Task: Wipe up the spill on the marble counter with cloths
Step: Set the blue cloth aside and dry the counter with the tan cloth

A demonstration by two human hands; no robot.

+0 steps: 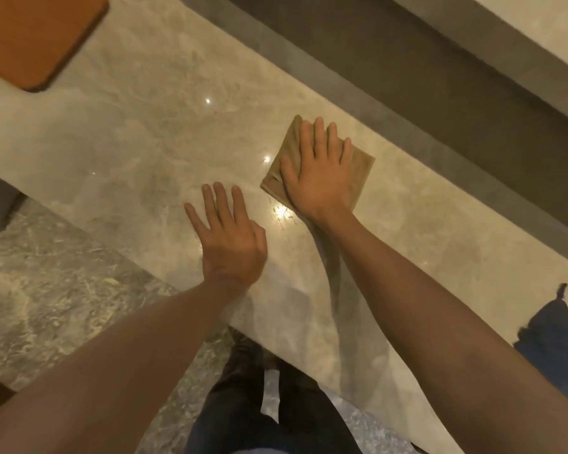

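Note:
A folded tan cloth (361, 165) lies flat on the beige marble counter (151, 126). My right hand (318, 172) presses down on it with the palm flat and the fingers spread, covering most of it. My left hand (230, 237) rests flat on the bare marble just left of the cloth, near the counter's front edge, fingers apart, holding nothing. Small wet specks glint in a light reflection (281, 213) between the two hands. A dark blue cloth (551, 342) lies on the counter at the far right, apart from both hands.
An orange-brown mat (36, 37) lies on the counter at the top left. A dark grey recessed channel (407, 70) runs along the counter's far side. Below the front edge is a speckled stone floor (46, 273), with my dark trousers (253, 404).

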